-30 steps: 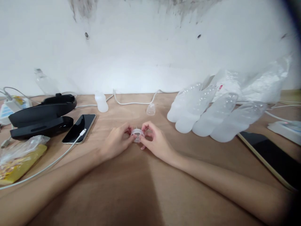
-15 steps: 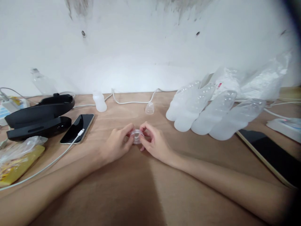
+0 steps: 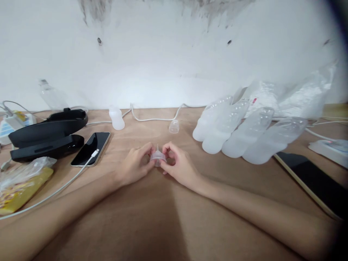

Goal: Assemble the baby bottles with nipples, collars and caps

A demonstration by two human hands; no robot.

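Observation:
A clear round plastic piece (image 3: 158, 156) with a thin pointed tip upward is pinched between my two hands over the middle of the wooden table. My left hand (image 3: 137, 163) grips its left side with thumb and fingers. On its right side, my right hand (image 3: 179, 165) holds it the same way. Beyond them stands a small clear dome cap (image 3: 174, 126). Farther left is a small frosted white bottle (image 3: 116, 118).
Several frosted bottles (image 3: 233, 141) lie at the right, before clear plastic bags (image 3: 301, 96). A phone (image 3: 91, 148) with a cable, black headgear (image 3: 49, 134) and a yellow packet (image 3: 25, 188) are at left. A dark tablet-like device (image 3: 310, 181) lies at right.
The clear piece between my hands has been tilted, so its pointed tip now stands up where a ring-shaped opening showed before. Both hands still grip it. The view has shifted slightly.

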